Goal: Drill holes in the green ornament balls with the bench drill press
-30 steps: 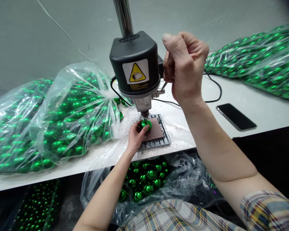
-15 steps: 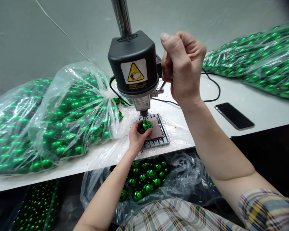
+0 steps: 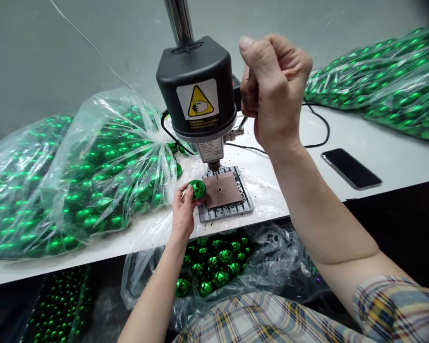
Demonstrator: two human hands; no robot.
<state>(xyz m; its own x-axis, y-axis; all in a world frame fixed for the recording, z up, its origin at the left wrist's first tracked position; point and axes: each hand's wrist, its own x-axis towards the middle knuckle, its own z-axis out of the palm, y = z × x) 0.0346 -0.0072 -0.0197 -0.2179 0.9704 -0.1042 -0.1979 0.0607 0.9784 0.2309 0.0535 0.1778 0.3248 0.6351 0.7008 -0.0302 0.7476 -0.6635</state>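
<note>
Between the fingers of my left hand [image 3: 184, 209] is a shiny green ball [image 3: 197, 189], just left of the wooden block [image 3: 223, 190]. That block, with a small dark hole in it, lies on the slotted metal base [image 3: 248, 202] of a bench drill press [image 3: 196, 90]. The thin drill bit [image 3: 217, 175] hangs above the block, apart from the ball. My right hand [image 3: 277, 85] is raised beside the black motor housing, its fingers wrapped round the feed handle [image 3: 240, 129]. The grip itself is hidden by the hand.
Clear bags of green balls stand at left [image 3: 103, 162] and far right [image 3: 386, 90]. A phone [image 3: 351, 167] lies on the white table [image 3: 300, 176]. Below the front edge, an opened plastic bag [image 3: 271, 267] holds more balls. A black cable [image 3: 325, 128] runs behind my right arm.
My left hand has drawn the green ball left, from under the drill bit, uncovering the block's hole. My right hand still grips the handle, slightly higher in view.
</note>
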